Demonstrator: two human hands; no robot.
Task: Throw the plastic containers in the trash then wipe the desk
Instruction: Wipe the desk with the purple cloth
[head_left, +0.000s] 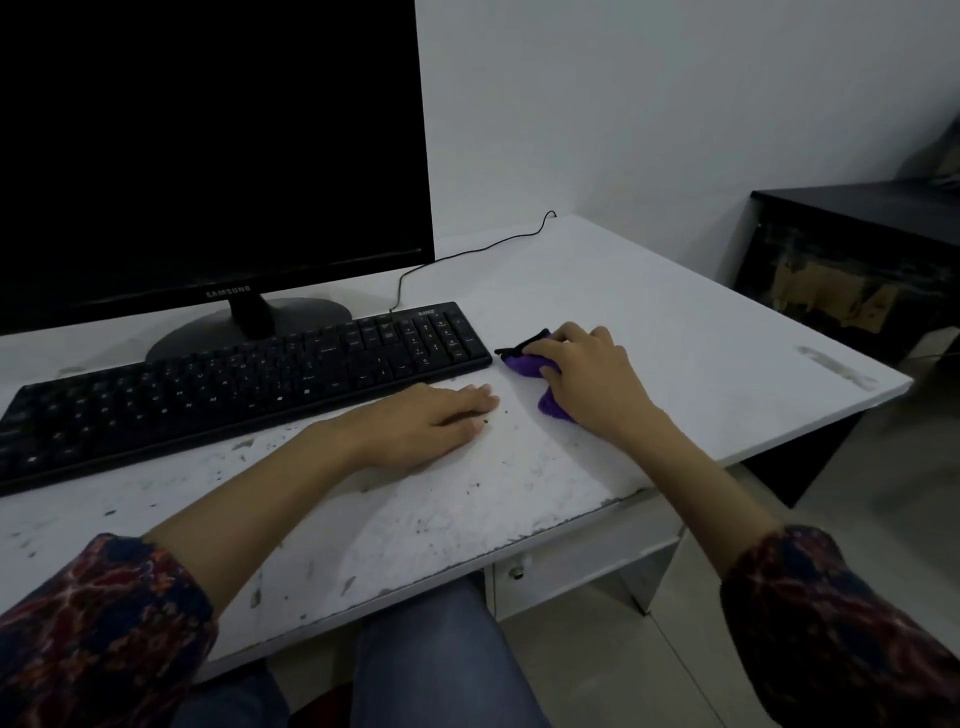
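A view from above of a person seated at a white desk (675, 322), both forearms reaching forward in dark red patterned sleeves.

At far left, a large black monitor (208, 150) with a dark screen stands at the back of the desk on a rounded base. In front of it a black keyboard (234, 384) lies at a slant, its right end near the middle of the desk. A thin black cable (467, 253) runs from the keyboard's back edge toward the wall.

Just in front of the keyboard's right end, the left hand (421, 421) lies flat on the desk, palm down, fingers extended and close together, holding nothing. Small dark specks and scuffs mark the worn white surface around and in front of it.

To its right, just beside the end of the keyboard, the right hand (587, 379) presses down on a bunched purple cloth (524, 364) with a black edge. The fingers curl over the cloth and grip it against the desk; parts of the cloth show at the fingertips and under the palm.

Farther right, the desk surface is bare apart from a grey smear near the corner. Beyond the desk's right edge stands a dark cabinet (852, 260) against the wall. No plastic containers are in view.
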